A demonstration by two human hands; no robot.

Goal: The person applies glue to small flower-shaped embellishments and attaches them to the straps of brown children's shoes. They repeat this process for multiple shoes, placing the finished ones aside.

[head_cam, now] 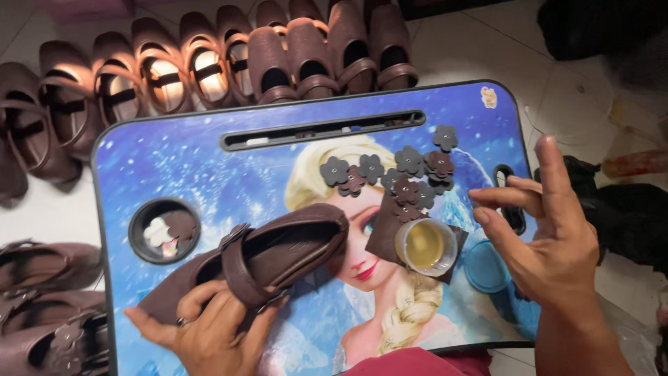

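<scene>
My left hand (209, 327) grips a brown strapped shoe (278, 251) from below and holds it on its side over a blue lap table (195, 174) printed with a cartoon figure. My right hand (550, 237) hovers at the table's right edge, fingers apart, holding nothing, close to a small open jar of yellowish glue (425, 246) that sits on a brown leather scrap (383, 233). Several brown and grey flower-shaped leather cutouts (407, 174) lie scattered above the jar. A blue jar lid (486, 267) lies just under my right palm.
Rows of matching brown shoes (209, 66) stand on the tiled floor behind the table. More shoes (49, 306) are stacked at the lower left. A round cup hole (165, 230) in the table holds flower cutouts. Dark cloth (626, 216) lies to the right.
</scene>
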